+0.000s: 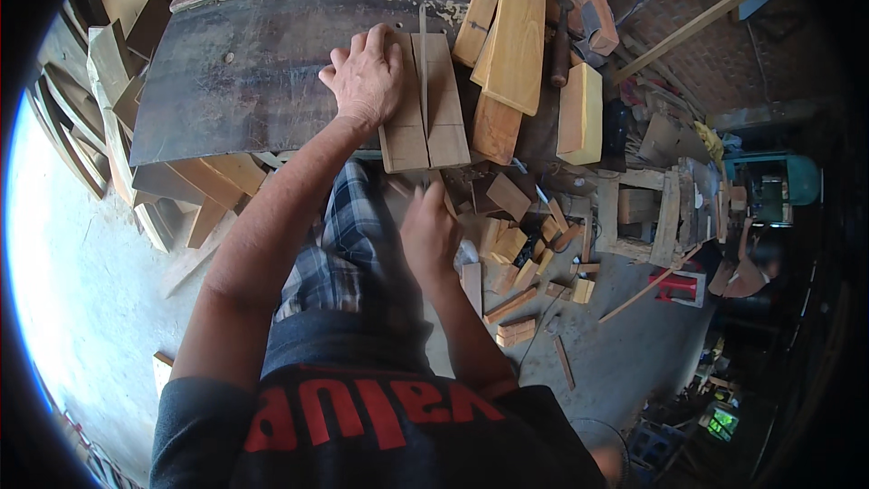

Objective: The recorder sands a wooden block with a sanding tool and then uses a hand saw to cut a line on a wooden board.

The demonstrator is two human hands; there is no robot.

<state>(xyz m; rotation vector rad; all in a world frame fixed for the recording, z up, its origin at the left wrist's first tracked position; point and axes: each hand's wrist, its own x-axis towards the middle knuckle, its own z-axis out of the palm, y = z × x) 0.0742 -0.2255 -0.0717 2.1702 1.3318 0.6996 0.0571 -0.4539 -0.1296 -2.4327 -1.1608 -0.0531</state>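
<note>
Two light brown wooden blocks (445, 100) lie side by side at the near edge of a dark worktop, with faint lines across them. A thin wooden strip (424, 63) lies lengthwise along the gap between them. My left hand (369, 77) bears down on the left block's side, fingers bent, thumb on the wood. Just below the blocks' near end is my right hand (430, 231), closed and blurred by motion. A slim piece shows at its fingers, but its kind cannot be made out.
Yellowish boards (516, 32) are stacked right of the blocks, beside a dark wooden-handled tool (562, 45). Offcuts (511, 244) litter the floor at right, near a rough wooden frame (638, 213). Curved wood pieces (113, 81) lean at left. Another person (747, 272) is far right.
</note>
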